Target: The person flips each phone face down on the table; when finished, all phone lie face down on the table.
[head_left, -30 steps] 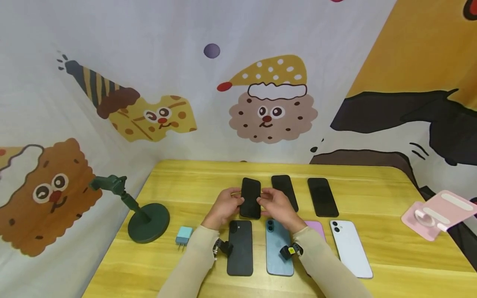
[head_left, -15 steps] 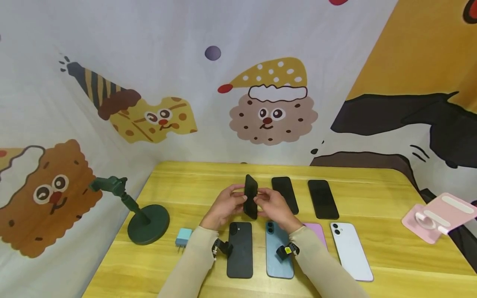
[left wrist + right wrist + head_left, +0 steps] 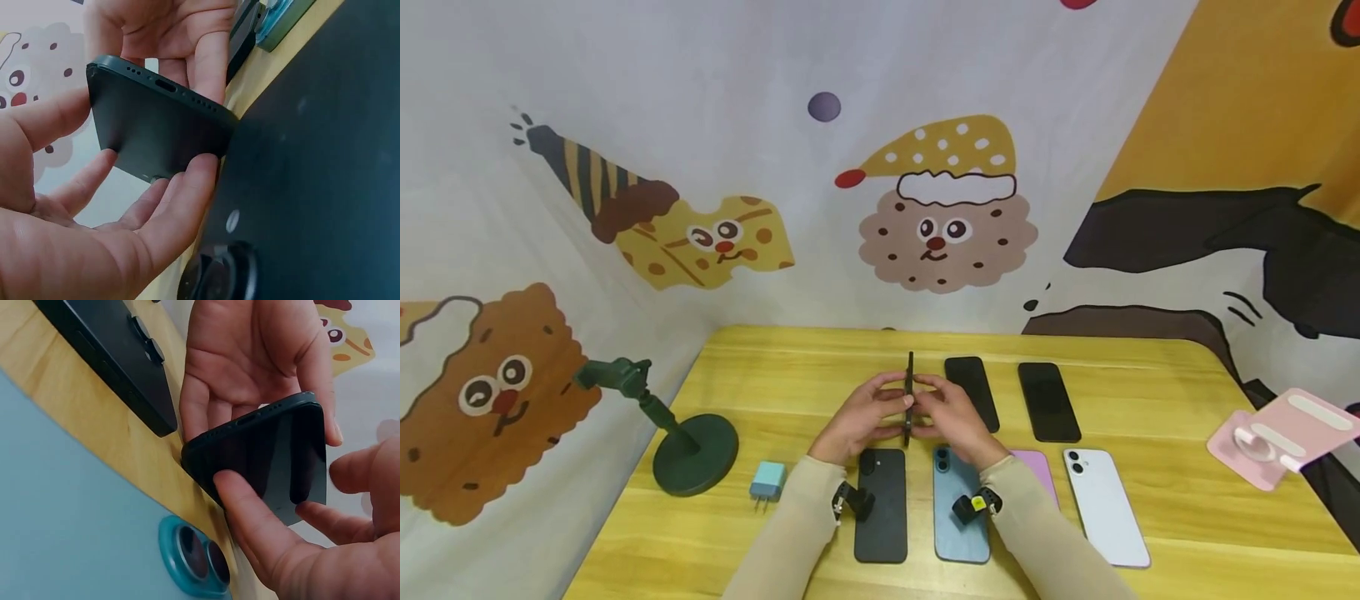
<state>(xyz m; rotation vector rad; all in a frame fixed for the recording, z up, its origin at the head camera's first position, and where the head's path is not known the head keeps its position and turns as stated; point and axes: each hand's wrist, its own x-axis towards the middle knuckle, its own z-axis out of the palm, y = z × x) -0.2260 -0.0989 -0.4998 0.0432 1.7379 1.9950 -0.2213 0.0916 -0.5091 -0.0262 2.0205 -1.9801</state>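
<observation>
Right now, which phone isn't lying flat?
The black phone held between the left hand and right hand: it is turned on edge, while the other phones lie flat on the table.

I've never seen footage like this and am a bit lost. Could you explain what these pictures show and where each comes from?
There is no robot here, just a person's two bare hands. The wide picture comes from a camera on the head, looking forward and down; the two close-ups come from wrist cameras, one per arm. The left hand and right hand together hold a dark phone, seen edge-on in the wide picture. On the wooden table are two black phones, a grey phone, a blue phone, a lilac phone, a white phone, a charger plug, a green stand and a pink stand.
</observation>
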